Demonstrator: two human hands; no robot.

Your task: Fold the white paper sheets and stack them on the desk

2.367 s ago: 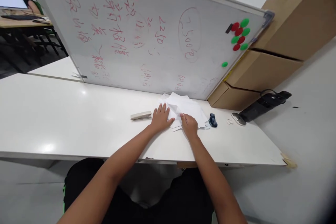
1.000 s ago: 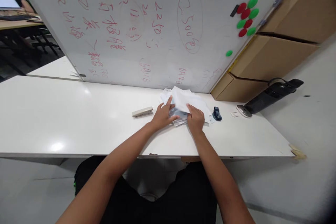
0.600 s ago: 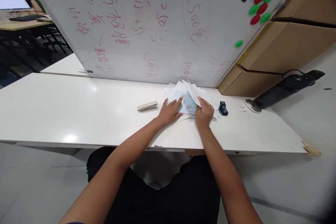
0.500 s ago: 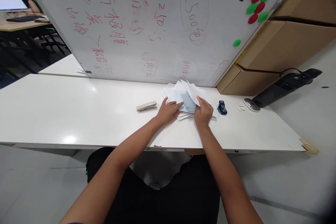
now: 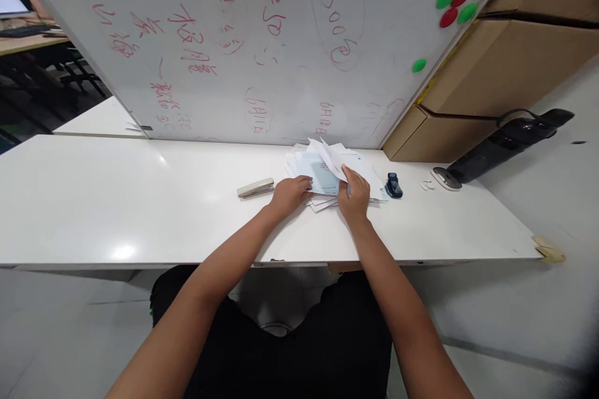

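Observation:
A loose pile of papers [image 5: 365, 168] lies on the white table, with a pale blue printed sheet [image 5: 316, 167] on top. At the sheet's lower left corner, my left hand [image 5: 289, 195] has its fingers closed on the edge. My right hand [image 5: 354, 193] pinches white sheets [image 5: 327, 154] that are lifted and bent up over the blue one; its thumb is partly hidden. Left of the pile rests a beige stapler [image 5: 255, 188], close to my left hand but not held. A small dark blue stapler-like tool [image 5: 394, 186] sits just right of the papers.
Behind the papers a whiteboard [image 5: 201, 100] with red writing stands on the table [image 5: 116, 199]. Cardboard boxes [image 5: 519, 68] are stacked at the right. A black bottle [image 5: 505, 146] leans there, beside a small white object [image 5: 427, 185]. Far left, a person's arm [image 5: 40, 6] shows near a desk.
My left hand has drawn its spread fingers together at the blue sheet's edge. The lifted white sheets and my right hand have shifted slightly left, and the view has moved a little.

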